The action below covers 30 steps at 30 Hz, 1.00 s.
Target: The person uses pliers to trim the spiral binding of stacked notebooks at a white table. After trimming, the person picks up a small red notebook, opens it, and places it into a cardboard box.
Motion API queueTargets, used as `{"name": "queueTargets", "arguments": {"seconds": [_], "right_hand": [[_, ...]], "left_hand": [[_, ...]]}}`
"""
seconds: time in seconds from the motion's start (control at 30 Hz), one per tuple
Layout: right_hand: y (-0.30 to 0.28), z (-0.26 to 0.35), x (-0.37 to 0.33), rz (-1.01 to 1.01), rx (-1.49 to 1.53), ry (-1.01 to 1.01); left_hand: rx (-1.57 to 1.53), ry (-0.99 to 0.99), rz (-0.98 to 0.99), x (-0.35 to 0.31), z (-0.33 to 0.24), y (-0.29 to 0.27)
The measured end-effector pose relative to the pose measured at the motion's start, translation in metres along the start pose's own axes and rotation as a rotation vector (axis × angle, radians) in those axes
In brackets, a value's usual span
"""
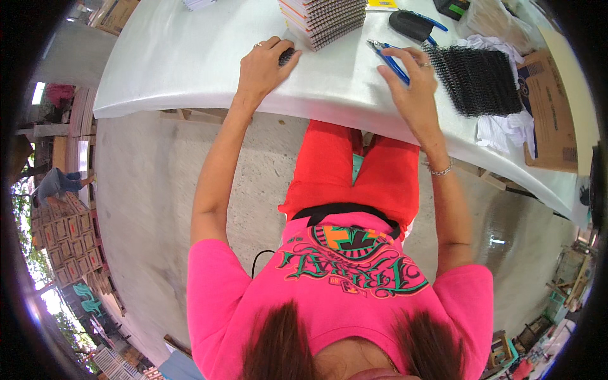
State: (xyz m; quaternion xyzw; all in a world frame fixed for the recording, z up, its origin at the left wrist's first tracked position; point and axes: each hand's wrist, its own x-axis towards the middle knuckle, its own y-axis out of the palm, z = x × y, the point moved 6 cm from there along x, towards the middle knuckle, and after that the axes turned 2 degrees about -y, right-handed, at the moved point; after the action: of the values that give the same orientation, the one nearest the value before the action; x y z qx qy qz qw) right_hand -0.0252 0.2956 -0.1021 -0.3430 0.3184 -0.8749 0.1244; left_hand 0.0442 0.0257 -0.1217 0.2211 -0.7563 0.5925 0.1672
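My left hand (261, 68) rests on the white-covered table, its thumb and fingers curled around a small dark ridged thing (286, 57) whose kind I cannot make out. Just beyond it rises a stack of spiral-bound notebooks (324, 24), coil edges toward me. A pair of blue-handled cutters (394, 66) lies slanted under my right hand (410, 76). Thumb and fingers there are spread on either side of the handles, with no firm grip showing. To the right of that hand is a pile of black binding coils (478, 79).
Behind the cutters sits a black item with blue handles (415, 25). A clear plastic bag (497, 25), white crumpled cloth (500, 132) and a cardboard box (550, 111) crowd the table's right end. Far left, a person (57, 185) bends near stacked bundles (68, 240).
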Motion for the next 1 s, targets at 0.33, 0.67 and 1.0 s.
{"name": "queueTargets", "arguments": {"seconds": [0.33,0.67,1.0], "right_hand": [[0.091,0.029,-0.022,0.280,1.747,0.886],[0.114,0.014,-0.037,0.324,2.629,0.698],[0.040,-0.006,-0.008,-0.073,2.694,0.976]], "left_hand": [[-0.779,-0.473,-0.108,-0.008,-0.025,-0.015],[-0.462,0.132,-0.027,-0.001,-0.140,0.000],[-0.480,0.152,-0.323,-0.012,-0.147,-0.017]]}}
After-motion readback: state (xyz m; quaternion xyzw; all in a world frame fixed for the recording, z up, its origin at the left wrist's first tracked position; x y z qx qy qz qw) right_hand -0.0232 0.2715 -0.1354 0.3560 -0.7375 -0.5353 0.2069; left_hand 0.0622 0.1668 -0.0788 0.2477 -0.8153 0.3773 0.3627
